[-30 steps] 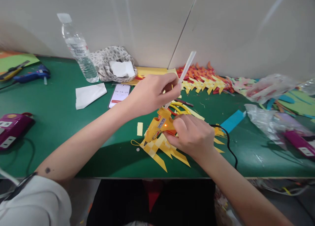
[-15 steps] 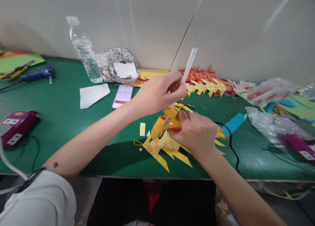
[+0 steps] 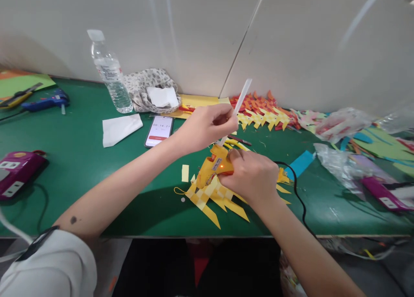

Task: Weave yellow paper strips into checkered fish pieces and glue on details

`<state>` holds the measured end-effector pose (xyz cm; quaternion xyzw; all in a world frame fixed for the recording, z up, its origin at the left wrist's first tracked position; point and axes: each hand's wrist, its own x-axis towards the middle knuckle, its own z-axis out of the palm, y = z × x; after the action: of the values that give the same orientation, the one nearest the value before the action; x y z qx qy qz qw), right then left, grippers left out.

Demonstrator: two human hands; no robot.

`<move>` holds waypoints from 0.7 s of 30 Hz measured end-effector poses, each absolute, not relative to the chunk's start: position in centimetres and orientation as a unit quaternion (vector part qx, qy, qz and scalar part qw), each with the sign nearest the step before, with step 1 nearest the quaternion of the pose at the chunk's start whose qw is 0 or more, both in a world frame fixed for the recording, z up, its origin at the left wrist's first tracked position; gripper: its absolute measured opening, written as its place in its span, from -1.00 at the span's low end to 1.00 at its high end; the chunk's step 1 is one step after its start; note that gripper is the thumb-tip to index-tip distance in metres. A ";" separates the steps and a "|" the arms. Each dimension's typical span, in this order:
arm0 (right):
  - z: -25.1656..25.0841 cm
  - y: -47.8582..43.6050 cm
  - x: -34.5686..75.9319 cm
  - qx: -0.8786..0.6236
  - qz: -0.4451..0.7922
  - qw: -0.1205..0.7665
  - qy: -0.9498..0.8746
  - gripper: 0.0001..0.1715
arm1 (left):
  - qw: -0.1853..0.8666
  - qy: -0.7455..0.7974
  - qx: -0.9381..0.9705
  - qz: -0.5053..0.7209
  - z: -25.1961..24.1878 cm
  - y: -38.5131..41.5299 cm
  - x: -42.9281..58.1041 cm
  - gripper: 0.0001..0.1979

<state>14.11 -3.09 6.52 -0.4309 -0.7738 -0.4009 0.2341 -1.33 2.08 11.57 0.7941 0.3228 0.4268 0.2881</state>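
My right hand (image 3: 250,173) is wrapped round the handle of a yellow hot glue gun (image 3: 209,170), its small orange light lit and its nozzle pointing down to the left. Between the fingertips of my left hand (image 3: 211,125) is a clear glue stick (image 3: 242,98), tilted, with its lower end at the back of the gun. Under the gun lies a woven yellow paper fish (image 3: 202,195) with pointed strips and a string loop on its left. A small pale yellow paper piece (image 3: 185,173) and a white dot (image 3: 183,199) are beside it.
A water bottle (image 3: 111,75), a phone (image 3: 159,131) and a tissue (image 3: 121,129) stand or lie at the back left. Finished red and yellow paper fish (image 3: 263,116) lie along the wall. Purple power strips (image 3: 19,172) flank the green table. The gun's black cord (image 3: 300,198) trails right.
My left hand and the glue stick have come down, the stick sitting lower at the gun's back. My right hand keeps its hold; the whole view has shifted slightly.
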 end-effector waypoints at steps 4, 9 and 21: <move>6.5 -3.2 14.2 -0.432 -0.394 0.233 -0.777 -0.82 | 0.301 0.300 0.794 0.434 11.3 2.2 -1.2 -0.77; 6.3 -3.3 14.2 -0.435 -0.392 0.233 -0.776 -0.77 | 0.308 0.290 0.786 0.451 11.2 2.3 -1.1 -0.77; 6.3 -3.3 13.3 -0.452 -0.380 0.237 -0.771 -0.86 | 0.287 0.312 0.800 0.424 11.0 2.8 -1.5 -0.74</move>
<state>13.27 -3.33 6.26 -0.4524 -0.7709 -0.3805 0.2373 -1.46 2.83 11.03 0.8004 0.3118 0.4241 0.2868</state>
